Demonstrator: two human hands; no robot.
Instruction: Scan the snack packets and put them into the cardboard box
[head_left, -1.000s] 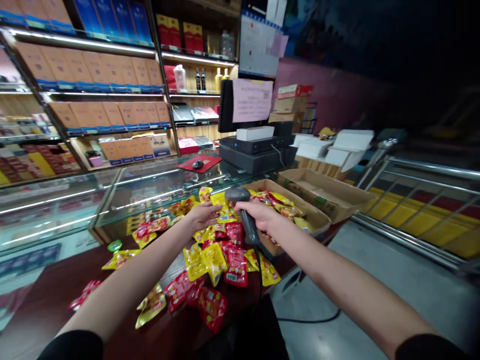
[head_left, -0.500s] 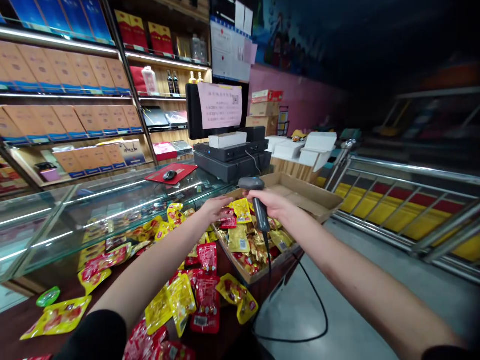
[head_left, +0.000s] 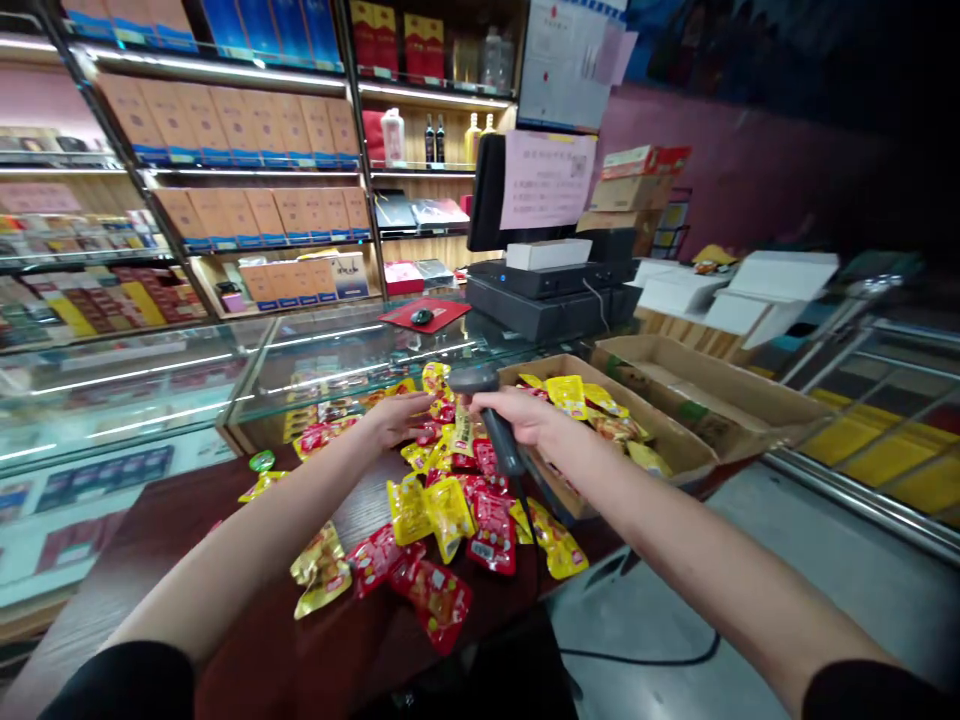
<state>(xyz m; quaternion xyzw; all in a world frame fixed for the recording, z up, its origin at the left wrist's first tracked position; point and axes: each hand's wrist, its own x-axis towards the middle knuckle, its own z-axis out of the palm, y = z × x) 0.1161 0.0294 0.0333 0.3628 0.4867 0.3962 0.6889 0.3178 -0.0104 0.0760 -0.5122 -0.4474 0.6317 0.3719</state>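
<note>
My right hand is wrapped round the handle of a dark barcode scanner, whose cable hangs down. To its left, my left hand has its fingers stretched out over the pile, close to a yellow-and-red snack packet. I see nothing clearly held in it, though its fingertips are partly hidden. Red packets and yellow packets lie loose on the dark wooden counter below the hands. More packets fill a cardboard box beside the scanner, partly behind my right forearm.
A second cardboard box stands right of the first. Behind the hands are a glass display counter, a red mouse pad, a mouse and a monitor. A metal railing runs along the right.
The view has turned left. Both hands, with the scanner still in the right one, have moved left from above the filled box to the loose packets on the counter.
</note>
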